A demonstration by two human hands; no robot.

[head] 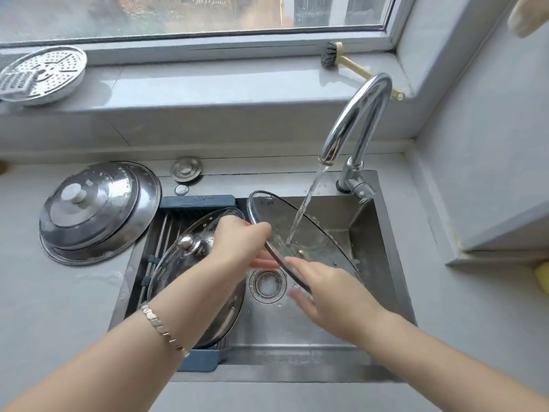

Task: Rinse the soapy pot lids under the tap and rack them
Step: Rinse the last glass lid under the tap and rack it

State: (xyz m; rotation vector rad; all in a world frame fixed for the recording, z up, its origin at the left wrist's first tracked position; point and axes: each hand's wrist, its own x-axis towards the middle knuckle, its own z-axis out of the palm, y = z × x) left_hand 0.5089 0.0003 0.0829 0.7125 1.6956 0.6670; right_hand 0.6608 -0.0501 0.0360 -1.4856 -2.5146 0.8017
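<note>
Glass lid (309, 230) tilts under the tap's (355, 120) running water above the sink (383, 233), gripped at its edge by the left hand (237, 242). The right hand (329, 289) lies open against it. Another lid (193, 272) rests on the rack (166, 221).

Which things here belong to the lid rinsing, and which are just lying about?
Job:
glass lid held by left hand and right hand
tap
racked lid
steel lids
sink

Lying about:
dish brush
perforated steamer plate
drain stopper
</note>
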